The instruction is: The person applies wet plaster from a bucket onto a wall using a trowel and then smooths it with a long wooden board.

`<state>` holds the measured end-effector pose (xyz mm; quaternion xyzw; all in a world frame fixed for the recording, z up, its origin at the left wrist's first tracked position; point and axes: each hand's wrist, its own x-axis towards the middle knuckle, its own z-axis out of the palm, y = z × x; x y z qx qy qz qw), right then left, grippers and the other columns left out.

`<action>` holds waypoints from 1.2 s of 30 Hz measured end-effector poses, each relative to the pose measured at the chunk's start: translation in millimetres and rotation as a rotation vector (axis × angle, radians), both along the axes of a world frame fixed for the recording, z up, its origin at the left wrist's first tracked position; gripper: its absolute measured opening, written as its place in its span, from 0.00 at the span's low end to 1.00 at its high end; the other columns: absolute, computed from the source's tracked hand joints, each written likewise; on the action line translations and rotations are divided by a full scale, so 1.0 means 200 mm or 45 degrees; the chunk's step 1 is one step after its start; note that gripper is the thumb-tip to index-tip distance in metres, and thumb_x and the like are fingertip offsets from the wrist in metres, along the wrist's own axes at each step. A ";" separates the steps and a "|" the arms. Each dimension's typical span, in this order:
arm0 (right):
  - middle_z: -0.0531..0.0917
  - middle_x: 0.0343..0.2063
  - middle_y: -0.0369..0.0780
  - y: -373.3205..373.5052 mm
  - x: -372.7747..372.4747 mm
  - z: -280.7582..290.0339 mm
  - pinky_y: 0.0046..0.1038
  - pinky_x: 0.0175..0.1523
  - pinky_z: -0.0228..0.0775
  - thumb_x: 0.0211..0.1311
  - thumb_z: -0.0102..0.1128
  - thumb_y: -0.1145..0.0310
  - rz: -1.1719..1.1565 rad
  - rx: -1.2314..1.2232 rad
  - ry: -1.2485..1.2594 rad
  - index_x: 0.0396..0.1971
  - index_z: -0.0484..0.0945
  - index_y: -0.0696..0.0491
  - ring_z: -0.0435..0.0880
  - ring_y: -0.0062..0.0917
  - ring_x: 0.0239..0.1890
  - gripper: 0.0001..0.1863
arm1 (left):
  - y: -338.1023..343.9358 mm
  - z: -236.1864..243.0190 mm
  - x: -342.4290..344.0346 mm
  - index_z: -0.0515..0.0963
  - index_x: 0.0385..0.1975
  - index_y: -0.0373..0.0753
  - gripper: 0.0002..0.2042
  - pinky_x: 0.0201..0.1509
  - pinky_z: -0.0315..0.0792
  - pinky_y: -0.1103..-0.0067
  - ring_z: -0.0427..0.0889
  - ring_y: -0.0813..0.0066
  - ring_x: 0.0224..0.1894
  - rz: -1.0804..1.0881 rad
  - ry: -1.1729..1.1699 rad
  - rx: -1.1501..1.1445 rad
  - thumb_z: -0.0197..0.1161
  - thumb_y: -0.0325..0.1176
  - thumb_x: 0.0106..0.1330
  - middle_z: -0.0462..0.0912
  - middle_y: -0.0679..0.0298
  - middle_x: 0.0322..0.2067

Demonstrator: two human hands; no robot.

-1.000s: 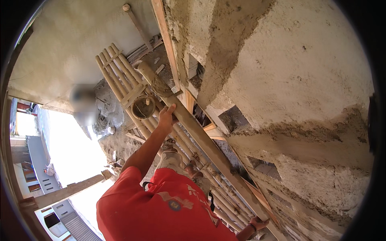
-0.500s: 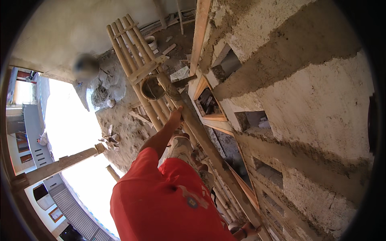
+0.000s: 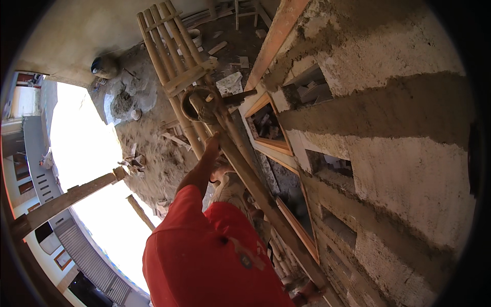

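My left hand (image 3: 213, 143) is closed round a long wooden board (image 3: 271, 210) near its upper end, where a lump of wet mortar (image 3: 206, 111) clings. My right hand (image 3: 312, 290), low in the view and partly dim, is closed on the same board's lower part. The board's upper end lies across the view of a round bucket (image 3: 186, 106) on a bamboo platform (image 3: 158, 48); whether they touch I cannot tell. My red-shirted body hides part of the bamboo poles below.
A roughly plastered wall (image 3: 388, 169) with wood-framed openings (image 3: 276, 146) runs along my right. Sand and rubble (image 3: 158, 153), a dark drum (image 3: 105, 66) and another bucket (image 3: 194, 37) lie below at left. A horizontal beam (image 3: 76, 197) crosses the bright left side.
The board's mortar-covered upper end has shifted left, from beside the bucket to in front of it, with my left hand on it. The view has turned, moving wall and ground across the picture.
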<state>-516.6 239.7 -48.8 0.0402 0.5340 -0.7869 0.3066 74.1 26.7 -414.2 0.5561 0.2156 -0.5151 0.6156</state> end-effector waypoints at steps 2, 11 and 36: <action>0.63 0.62 0.53 0.01 0.05 -0.04 0.50 0.69 0.49 0.58 0.51 0.66 0.016 0.034 -0.030 0.57 0.63 0.67 0.61 0.43 0.65 0.29 | 0.01 -0.03 0.08 0.74 0.42 0.33 0.16 0.33 0.76 0.72 0.80 0.67 0.32 -0.043 -0.100 -0.041 0.59 0.41 0.65 0.79 0.57 0.34; 0.73 0.55 0.51 0.21 0.15 -0.38 0.42 0.63 0.62 0.52 0.56 0.66 0.302 0.144 -0.218 0.53 0.67 0.65 0.72 0.40 0.57 0.28 | 0.01 -0.01 0.45 0.74 0.39 0.35 0.15 0.20 0.64 0.76 0.70 0.77 0.20 -0.007 -0.425 0.226 0.63 0.40 0.60 0.74 0.62 0.27; 0.77 0.48 0.45 0.32 0.32 -1.03 0.35 0.53 0.71 0.39 0.70 0.62 0.950 1.133 0.288 0.50 0.70 0.62 0.76 0.29 0.50 0.36 | -0.30 -0.06 0.70 0.46 0.58 0.36 0.39 0.59 0.65 0.59 0.68 0.47 0.55 -0.653 -0.787 1.015 0.64 0.40 0.53 0.62 0.42 0.53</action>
